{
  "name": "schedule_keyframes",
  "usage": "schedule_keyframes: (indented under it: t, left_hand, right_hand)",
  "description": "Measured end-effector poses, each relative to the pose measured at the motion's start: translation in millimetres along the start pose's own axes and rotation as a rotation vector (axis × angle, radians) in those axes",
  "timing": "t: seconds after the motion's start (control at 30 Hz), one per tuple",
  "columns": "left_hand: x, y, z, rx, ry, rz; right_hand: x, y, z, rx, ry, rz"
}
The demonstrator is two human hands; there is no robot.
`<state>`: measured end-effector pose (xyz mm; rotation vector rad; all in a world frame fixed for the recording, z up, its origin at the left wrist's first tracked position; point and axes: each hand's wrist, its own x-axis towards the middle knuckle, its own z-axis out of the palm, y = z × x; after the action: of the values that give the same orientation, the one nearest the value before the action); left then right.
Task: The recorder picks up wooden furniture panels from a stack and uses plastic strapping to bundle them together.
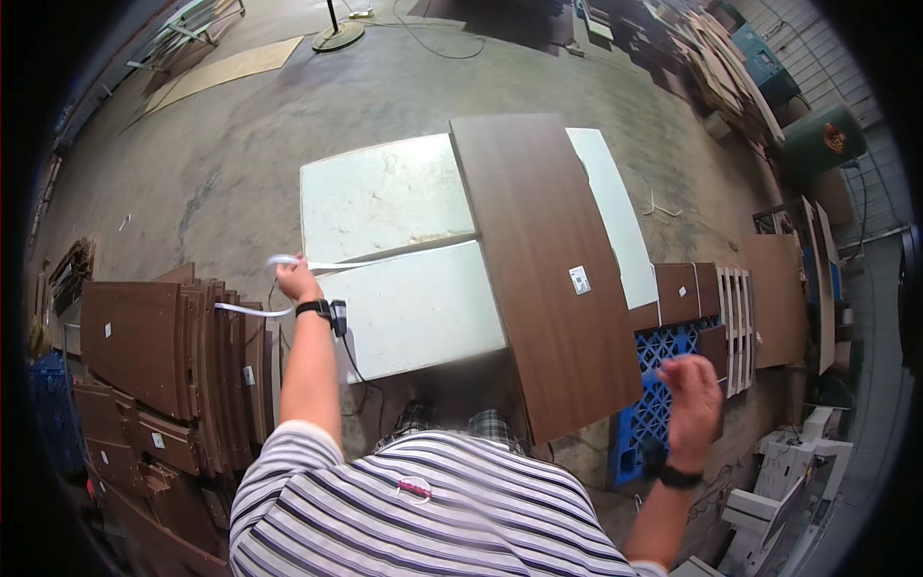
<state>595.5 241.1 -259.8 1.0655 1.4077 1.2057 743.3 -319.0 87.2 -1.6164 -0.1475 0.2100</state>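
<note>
A long brown wood-grain board (543, 260) with a small white label lies across two white panels (404, 313), a pale strip of panel showing beyond its right edge. My left hand (300, 280) is closed on a white strap (370, 261) at the panels' left edge. From there the strap runs along the gap between the panels toward the brown board; a loose end hangs to the left. Raised right of the board, above a blue plastic pallet (630, 438), is my right hand (690, 399). Its fingers look bent but are smeared by motion.
Stacked brown panels (135, 337) stand close on my left. Strapped brown boards (685, 291) and a slatted wooden pallet (735, 327) are at the right, with a grey-white machine (788, 481) below. A green cylinder (822, 142) stands far right. White strap scraps (661, 206) lie on the floor.
</note>
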Motion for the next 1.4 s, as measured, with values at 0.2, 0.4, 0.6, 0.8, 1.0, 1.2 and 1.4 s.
schedule_keyframes:
  t: [0.2, 0.4, 0.6, 0.8, 1.0, 1.2, 1.4]
  left_hand:
    - [-174.4, 178.1, 29.9, 0.566, -0.838, 1.308]
    - [-228.0, 214.8, 13.3, 0.439, -0.893, 1.196]
    - [-217.8, 232.0, -2.4, 0.239, -0.731, 0.578]
    - [-220.7, 238.8, 12.4, 0.023, -0.697, 0.384]
    - [-234.7, 237.5, 27.1, 0.016, -0.723, 0.388]
    - [-238.8, 245.0, 22.1, 0.090, -0.683, 0.401]
    - [-238.5, 238.3, 21.0, 0.095, -0.682, 0.426]
  right_hand:
    - [75.0, 60.1, 153.3, -0.860, -0.618, -0.863]
    - [180.3, 159.8, 175.4, -1.181, -0.451, -1.094]
    - [321.7, 213.4, 49.0, -1.245, 0.013, -0.714]
    - [386.4, 230.4, -18.4, -0.575, 0.381, -0.400]
    - [406.5, 287.7, 3.3, -0.667, 0.313, -0.364]
    - [389.9, 307.1, 33.6, -0.295, 0.049, -0.101]
    - [379.7, 275.4, 16.9, -0.447, -0.125, -0.042]
